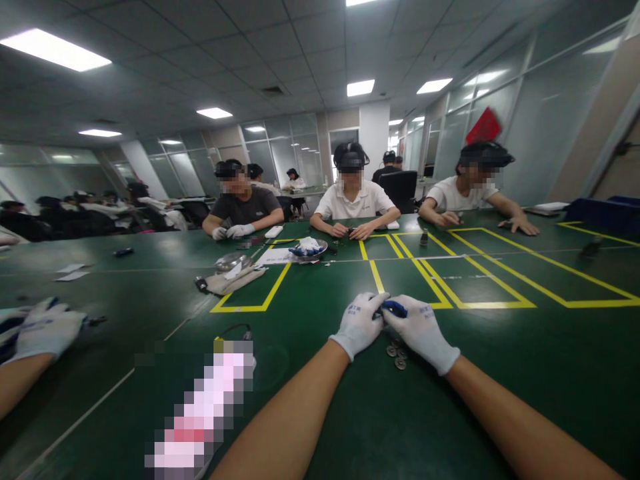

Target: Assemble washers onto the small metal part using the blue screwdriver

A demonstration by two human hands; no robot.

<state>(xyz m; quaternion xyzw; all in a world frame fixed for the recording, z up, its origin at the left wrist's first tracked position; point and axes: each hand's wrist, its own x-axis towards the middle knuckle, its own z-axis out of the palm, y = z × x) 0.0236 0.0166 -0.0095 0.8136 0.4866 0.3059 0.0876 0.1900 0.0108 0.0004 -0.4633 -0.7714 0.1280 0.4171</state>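
Note:
My left hand [359,323] and my right hand [421,328] wear white knit gloves with blue printing and meet over the green table [310,427]. Their fingers curl together around a small dark item; it is mostly covered, so its kind does not show. A blue patch lies at the right hand's fingers, seemingly the coated side of the glove. Just below the fingertips lie several small round metal discs [400,363] with holes in the middle, between my two wrists.
At the left edge a co-worker's gloved hand [47,330] rests near a dark part. A blurred-out pinkish object [205,407] lies left of my forearm. Yellow tape [495,305] marks rectangles ahead. Beyond are a metal bowl [323,250] with gloves, a blue bin [600,219] and seated people.

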